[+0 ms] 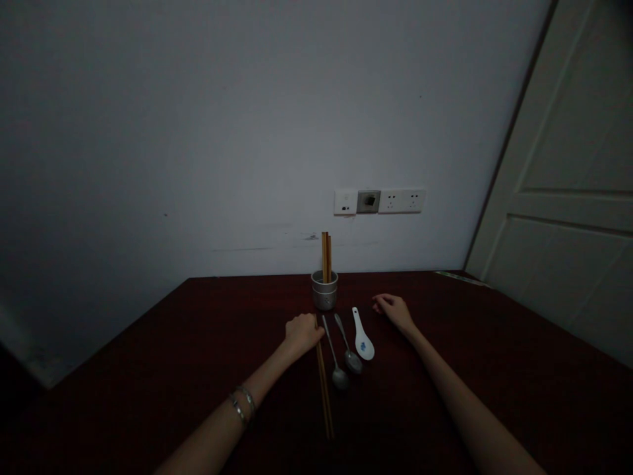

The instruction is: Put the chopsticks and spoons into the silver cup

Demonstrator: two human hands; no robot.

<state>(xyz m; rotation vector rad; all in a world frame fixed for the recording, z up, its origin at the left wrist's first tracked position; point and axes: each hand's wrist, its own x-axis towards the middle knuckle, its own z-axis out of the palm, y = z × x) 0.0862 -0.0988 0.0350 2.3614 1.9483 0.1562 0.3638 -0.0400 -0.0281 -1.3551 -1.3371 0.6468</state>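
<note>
My left hand [301, 332] is closed around the upper end of a pair of wooden chopsticks [324, 396], whose other ends point toward me on the dark red table. Just right of them lie a long-handled metal spoon [339, 378], a second metal spoon [353, 361] and a white ceramic soup spoon [365, 348] with a blue mark. Behind these stands a metal utensil holder [325, 298] with several upright chopsticks [327, 257] in it. To the right of the soup spoon, my right hand [393, 310] rests on the table, fingers loosely bent and apart, holding nothing.
The dark red table [148, 369] reaches back to a pale wall [222, 132]. Wall sockets [400, 201] sit above its back edge. A flat strip [459, 278] lies at the back right corner, near a white panelled door [568, 185].
</note>
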